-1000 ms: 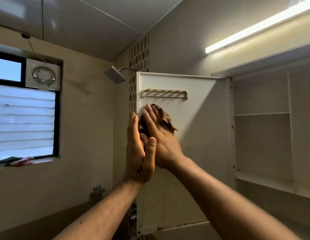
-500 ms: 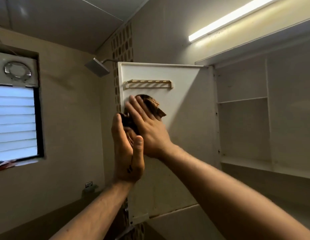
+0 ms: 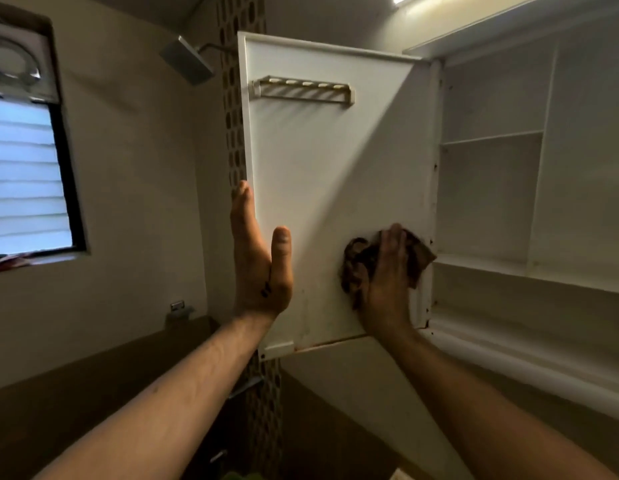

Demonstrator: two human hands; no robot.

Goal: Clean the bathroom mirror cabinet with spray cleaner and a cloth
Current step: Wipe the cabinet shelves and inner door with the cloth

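Open cabinet door (image 3: pixel 318 161), inner face showing. Left hand (image 3: pixel 259 261) flat, fingers straight, braces free edge at 9 o'clock. Right hand (image 3: pixel 384 282), fingers flat, presses brown cloth (image 3: pixel 353 258) at 5 o'clock by hinge, down from 10 o'clock a second ago. Wiping likely nearing bottom strip.

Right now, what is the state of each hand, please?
Left hand: open, straight fingers bracing the cabinet door at its free edge.
Right hand: open, flat on the brown cloth, pressing it against the door.
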